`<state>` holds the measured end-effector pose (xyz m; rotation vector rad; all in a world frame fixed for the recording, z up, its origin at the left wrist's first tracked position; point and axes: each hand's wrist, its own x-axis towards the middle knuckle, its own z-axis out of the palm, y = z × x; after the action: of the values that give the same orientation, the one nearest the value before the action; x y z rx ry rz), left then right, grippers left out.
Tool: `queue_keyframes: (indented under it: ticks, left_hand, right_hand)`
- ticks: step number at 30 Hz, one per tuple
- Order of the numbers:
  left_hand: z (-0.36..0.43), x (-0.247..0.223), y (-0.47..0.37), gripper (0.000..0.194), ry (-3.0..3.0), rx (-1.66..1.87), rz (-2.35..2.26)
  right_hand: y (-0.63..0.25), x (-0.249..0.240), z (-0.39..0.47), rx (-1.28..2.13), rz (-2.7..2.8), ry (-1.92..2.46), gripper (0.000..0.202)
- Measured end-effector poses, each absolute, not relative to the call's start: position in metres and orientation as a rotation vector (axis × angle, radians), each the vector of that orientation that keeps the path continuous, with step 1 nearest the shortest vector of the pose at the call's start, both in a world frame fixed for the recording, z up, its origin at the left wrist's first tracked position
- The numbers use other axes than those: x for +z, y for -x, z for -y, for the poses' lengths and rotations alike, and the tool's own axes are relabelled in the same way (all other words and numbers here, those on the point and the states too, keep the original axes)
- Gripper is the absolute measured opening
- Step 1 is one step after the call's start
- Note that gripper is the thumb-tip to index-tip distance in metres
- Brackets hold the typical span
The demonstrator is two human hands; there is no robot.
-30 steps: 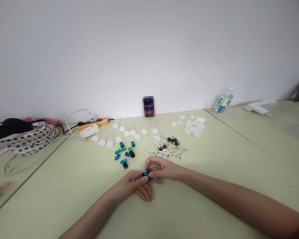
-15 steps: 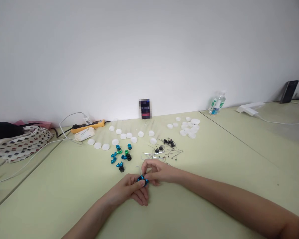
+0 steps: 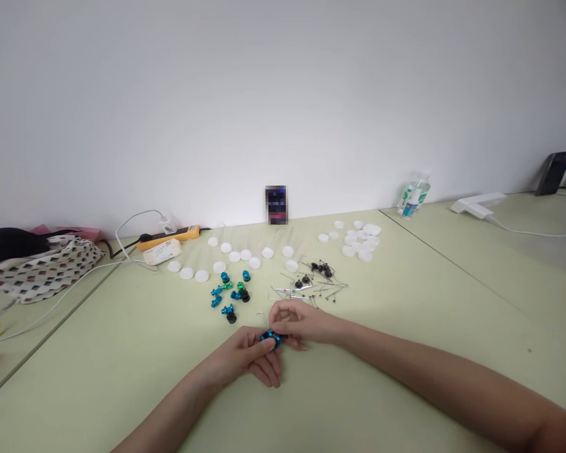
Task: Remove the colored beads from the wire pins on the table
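Just in front of me, my left hand [image 3: 255, 355] grips a shiny blue metal fitting [image 3: 270, 341] between thumb and fingers. My right hand [image 3: 296, 319] meets it from the right, its fingers pinched together at the top of the fitting. A thin bent metal rod [image 3: 260, 313] pokes up beside the right fingertips; whether they hold it I cannot tell. Beyond the left hand lie several small blue fittings [image 3: 227, 309], green ones [image 3: 240, 286] and a black round knob [image 3: 231, 318]. Past the right hand, thin metal rods [image 3: 332, 290] and black knobs [image 3: 327, 273] lie scattered.
Clear tubes with white caps [image 3: 202, 275] line the back, and loose white caps [image 3: 365, 256] are grouped right of them. A power strip [image 3: 179, 235], a paper label [image 3: 163, 251] and cables are at left. A clear bottle [image 3: 414, 196] and a white adapter [image 3: 478, 205] stand at right.
The right fingers have shifted slightly around the blue fitting, which is turned a little in the left hand. The view has moved slightly. Both hands stay together.
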<state>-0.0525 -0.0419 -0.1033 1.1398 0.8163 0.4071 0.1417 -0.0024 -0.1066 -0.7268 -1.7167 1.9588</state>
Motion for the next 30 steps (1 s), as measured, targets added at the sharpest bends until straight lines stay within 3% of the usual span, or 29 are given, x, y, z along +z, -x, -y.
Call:
queue_keyframes:
  ticks: [30]
  left_hand:
    - [0.0405, -0.1014, 0.0544, 0.042, -1.128, 0.392, -0.809]
  right_hand:
    - [-0.1424, -0.1072, 0.0004, 2.009, 1.710, 0.734, 0.030]
